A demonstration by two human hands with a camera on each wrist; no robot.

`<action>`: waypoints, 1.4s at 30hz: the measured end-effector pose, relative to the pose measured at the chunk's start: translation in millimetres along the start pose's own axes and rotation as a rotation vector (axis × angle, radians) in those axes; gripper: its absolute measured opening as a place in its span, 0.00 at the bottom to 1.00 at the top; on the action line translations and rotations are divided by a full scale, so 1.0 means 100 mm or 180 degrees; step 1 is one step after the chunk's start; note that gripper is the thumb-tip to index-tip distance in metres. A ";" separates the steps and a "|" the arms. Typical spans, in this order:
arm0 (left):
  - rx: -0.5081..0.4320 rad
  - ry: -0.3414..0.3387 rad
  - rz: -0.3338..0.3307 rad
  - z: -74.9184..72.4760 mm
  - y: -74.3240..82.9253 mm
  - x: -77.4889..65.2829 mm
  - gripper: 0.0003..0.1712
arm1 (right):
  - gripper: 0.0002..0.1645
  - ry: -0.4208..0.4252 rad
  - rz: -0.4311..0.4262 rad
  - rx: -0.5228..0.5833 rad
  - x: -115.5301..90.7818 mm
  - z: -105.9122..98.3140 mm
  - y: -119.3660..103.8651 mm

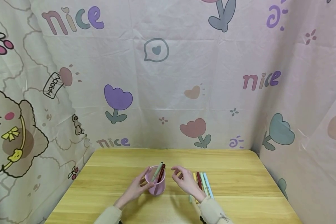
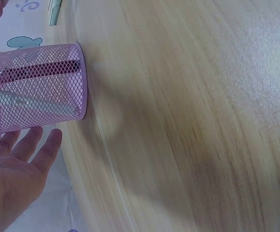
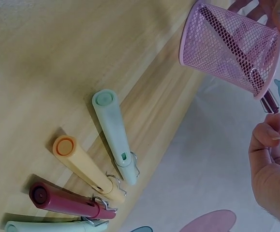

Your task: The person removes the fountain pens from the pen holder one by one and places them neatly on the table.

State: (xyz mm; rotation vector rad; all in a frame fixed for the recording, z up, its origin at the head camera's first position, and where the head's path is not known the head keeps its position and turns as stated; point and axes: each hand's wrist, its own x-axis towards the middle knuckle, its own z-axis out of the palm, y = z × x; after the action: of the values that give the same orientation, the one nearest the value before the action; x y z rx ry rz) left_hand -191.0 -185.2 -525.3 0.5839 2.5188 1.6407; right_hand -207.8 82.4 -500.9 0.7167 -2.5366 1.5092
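Note:
A pink mesh pen holder [image 1: 157, 188] stands upright on the table. My left hand [image 1: 137, 186] holds it by the upper part, thumb on the near side and fingers on the far side. Inside lean a light green pen [image 1: 156, 172] and a dark red pen [image 1: 161, 173], their ends above the rim. Just right of the holder is my right hand [image 1: 186, 182], its fingers loosely bent with nothing between them. In the right wrist view, its fingertips appear close to the dark red pen's clip end [image 3: 270, 102].
Right of the holder lies a row of pens, partly behind my right wrist: a light green pen [image 3: 113, 130], a yellow pen [image 3: 86, 166], a dark red pen [image 3: 69, 200], another green one and a blue pen [image 1: 208, 185]. A printed cloth [image 1: 168, 77] hangs behind the wooden table [image 1: 114, 161].

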 end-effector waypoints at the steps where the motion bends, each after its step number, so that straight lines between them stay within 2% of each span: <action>1: -0.0008 -0.0008 0.0009 0.00 0.00 0.00 0.50 | 0.13 0.0000 0.0001 -0.0006 0.00 0.00 0.00; 17: -0.0090 0.0001 -0.0009 0.01 -0.04 0.00 0.50 | 0.14 -0.0100 0.0065 0.0047 -0.04 0.00 0.00; 42: -0.0136 -0.0014 -0.0049 -0.01 0.01 -0.01 0.49 | 0.13 -0.0223 0.0081 -0.0031 -0.04 0.02 -0.01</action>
State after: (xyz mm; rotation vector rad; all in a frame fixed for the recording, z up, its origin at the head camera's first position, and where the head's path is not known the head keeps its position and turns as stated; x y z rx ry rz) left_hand -189.8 -186.4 -524.5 0.5620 2.4720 1.6817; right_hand -203.6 81.9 -502.5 0.7517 -2.6115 1.5045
